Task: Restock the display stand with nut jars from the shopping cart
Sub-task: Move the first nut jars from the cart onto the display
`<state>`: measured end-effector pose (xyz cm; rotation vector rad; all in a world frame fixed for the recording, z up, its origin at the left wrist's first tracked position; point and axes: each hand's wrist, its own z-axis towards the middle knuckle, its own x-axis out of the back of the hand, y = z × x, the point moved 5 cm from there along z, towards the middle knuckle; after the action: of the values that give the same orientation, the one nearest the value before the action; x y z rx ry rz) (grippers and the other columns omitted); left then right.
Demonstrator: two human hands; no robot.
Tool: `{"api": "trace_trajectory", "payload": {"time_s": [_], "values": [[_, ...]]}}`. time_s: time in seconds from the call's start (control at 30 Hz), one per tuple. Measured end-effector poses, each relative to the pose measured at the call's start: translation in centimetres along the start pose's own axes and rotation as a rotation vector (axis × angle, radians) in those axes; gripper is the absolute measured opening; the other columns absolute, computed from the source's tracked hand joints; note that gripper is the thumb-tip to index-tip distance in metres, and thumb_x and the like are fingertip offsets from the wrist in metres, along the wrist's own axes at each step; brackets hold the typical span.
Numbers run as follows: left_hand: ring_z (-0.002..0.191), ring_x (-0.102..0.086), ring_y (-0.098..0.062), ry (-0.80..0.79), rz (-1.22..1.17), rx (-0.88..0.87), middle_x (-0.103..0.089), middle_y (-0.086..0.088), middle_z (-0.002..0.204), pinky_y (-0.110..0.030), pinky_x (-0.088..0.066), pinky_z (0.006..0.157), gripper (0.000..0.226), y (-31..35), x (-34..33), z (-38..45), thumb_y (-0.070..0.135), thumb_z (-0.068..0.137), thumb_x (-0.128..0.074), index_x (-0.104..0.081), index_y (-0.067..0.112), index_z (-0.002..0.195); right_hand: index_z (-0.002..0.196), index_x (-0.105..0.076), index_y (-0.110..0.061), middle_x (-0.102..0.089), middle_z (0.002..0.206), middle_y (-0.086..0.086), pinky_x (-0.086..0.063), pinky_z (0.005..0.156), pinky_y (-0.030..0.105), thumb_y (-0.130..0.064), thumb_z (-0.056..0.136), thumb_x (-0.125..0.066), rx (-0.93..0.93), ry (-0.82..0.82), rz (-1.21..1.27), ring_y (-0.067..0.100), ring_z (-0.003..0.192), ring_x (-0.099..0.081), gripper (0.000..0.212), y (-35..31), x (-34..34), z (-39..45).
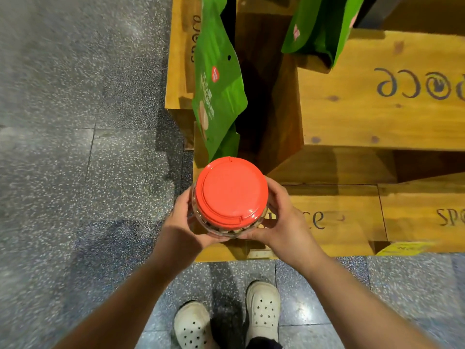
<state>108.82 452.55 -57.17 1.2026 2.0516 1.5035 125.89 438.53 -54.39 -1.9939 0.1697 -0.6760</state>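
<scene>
A clear nut jar (230, 197) with a round red lid fills the middle of the head view, seen from above. My left hand (180, 222) wraps its left side and my right hand (284, 220) wraps its right side, so both hold it upright. The jar hangs over the front left corner of the wooden display stand (339, 222), which is built of stacked crates printed with dark lettering. The shopping cart is out of sight.
Green snack bags (217, 79) stand in the stand's left compartment, and another green bag (319, 26) leans at the top. A yellow tag (402, 248) sticks to the lower crate edge. Speckled grey floor spreads to the left. My white clogs (263, 311) stand just before the stand.
</scene>
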Motion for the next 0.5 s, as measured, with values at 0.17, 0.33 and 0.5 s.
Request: {"api": "trace_trajectory", "payload": {"time_s": [0.17,0.33,0.5], "values": [[0.121,-0.06,0.004,-0.023,0.131,-0.105,-0.056,0.018,0.13,-0.023,-0.052,0.101,0.119,-0.9,-0.3,-0.2,0.015,0.056,-0.098,-0.03,0.003,0.153,0.151,-0.028,-0.046,-0.055,0.145,-0.02,-0.051,0.105,0.045,-0.042,0.057,-0.098,0.017,0.012,-0.014,0.004,0.135,-0.051,0.118,1.0,-0.5,-0.1],[0.115,-0.061,0.009,0.006,0.148,-0.186,-0.057,0.025,0.121,-0.015,-0.052,0.093,0.108,-1.6,-0.3,-0.1,0.014,0.059,-0.094,-0.034,0.001,0.148,0.15,-0.028,-0.05,-0.051,0.144,-0.026,-0.055,0.1,0.047,-0.057,0.059,-0.089,0.064,0.024,-0.021,0.006,0.133,-0.054,0.111,1.4,-1.0,-0.5],[0.117,-0.058,0.011,0.022,0.159,-0.269,-0.054,0.02,0.126,-0.011,-0.049,0.095,0.093,-0.3,-0.4,-0.4,0.043,0.066,-0.076,-0.026,0.045,0.144,0.149,-0.027,-0.047,-0.049,0.147,-0.025,-0.055,0.101,0.044,-0.041,0.065,-0.094,0.097,0.017,-0.025,0.001,0.135,-0.051,0.107,2.1,-1.4,-0.8]]}}
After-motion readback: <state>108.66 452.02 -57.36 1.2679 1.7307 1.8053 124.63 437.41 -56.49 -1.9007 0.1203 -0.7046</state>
